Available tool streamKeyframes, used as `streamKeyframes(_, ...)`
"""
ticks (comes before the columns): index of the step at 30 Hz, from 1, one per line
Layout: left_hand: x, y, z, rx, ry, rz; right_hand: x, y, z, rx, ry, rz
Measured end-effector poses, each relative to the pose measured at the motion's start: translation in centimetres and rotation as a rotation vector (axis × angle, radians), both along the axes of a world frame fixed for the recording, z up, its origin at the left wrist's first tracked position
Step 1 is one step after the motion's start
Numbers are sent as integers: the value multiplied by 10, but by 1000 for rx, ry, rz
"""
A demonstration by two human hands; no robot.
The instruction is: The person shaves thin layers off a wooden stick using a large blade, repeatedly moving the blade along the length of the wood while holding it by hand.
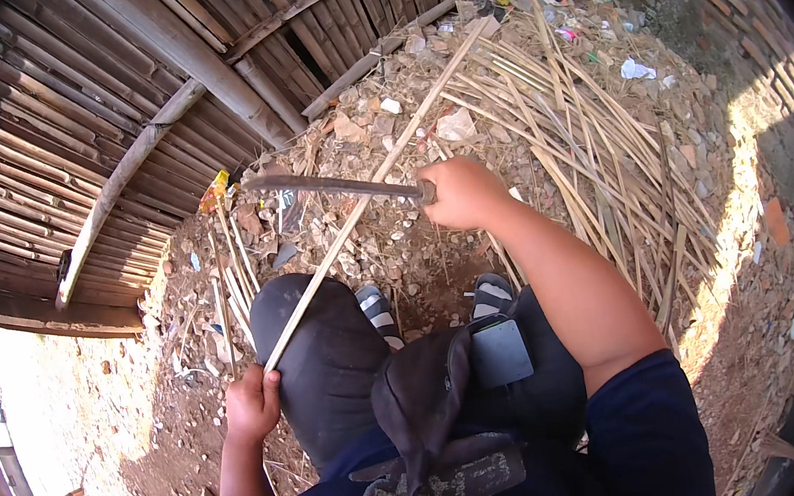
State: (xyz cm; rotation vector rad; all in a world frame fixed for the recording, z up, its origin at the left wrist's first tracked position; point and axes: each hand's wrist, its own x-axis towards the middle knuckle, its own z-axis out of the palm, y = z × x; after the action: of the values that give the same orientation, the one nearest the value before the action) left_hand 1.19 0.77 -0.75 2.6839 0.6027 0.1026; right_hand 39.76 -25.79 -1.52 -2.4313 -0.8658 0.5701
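Note:
My left hand (252, 403) is closed around the near end of a long, pale bamboo strip (324, 262), beside my left knee. The strip slants away over my left thigh toward the far right, its far end above the rubble. In my right hand (465, 192) is the handle of a machete (330, 185), fingers wrapped round it. Its dark, narrow blade points left and crosses the strip near its middle. Whether the edge bites into the bamboo cannot be made out. Part of the handle is hidden by my fingers.
A heap of bamboo strips (595, 164) lies to the right, with a few more sticks (235, 258) by my left knee. Rubble and litter cover the ground. A bamboo wall (58, 151) rises at left, a brick wall (723, 0) at right. A dark flat rectangular object (501, 352) rests on my right thigh.

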Motion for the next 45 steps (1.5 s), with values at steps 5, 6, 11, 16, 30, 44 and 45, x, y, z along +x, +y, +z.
streamKeyframes(5,-1,2,-1,92,33,-26,8,-4,-14,-38,-10,-91)
streamKeyframes(6,-1,4,-3,53,-16,-53,2,0,-12,-33,-14,-91)
streamKeyframes(11,-10,2,-10,6,-45,-9,-31,13,35,-42,-158,80)
streamKeyframes(16,1,10,8,153,54,-63,33,-14,-37,-32,45,-336)
streamKeyframes(30,-19,8,6,19,71,1,27,-33,-21,385,127,-187)
streamKeyframes(44,-21,1,19,172,-10,-41,9,-20,6,871,708,-197)
streamKeyframes(45,-13,-4,21,195,-103,-65,9,-21,5,869,705,-200)
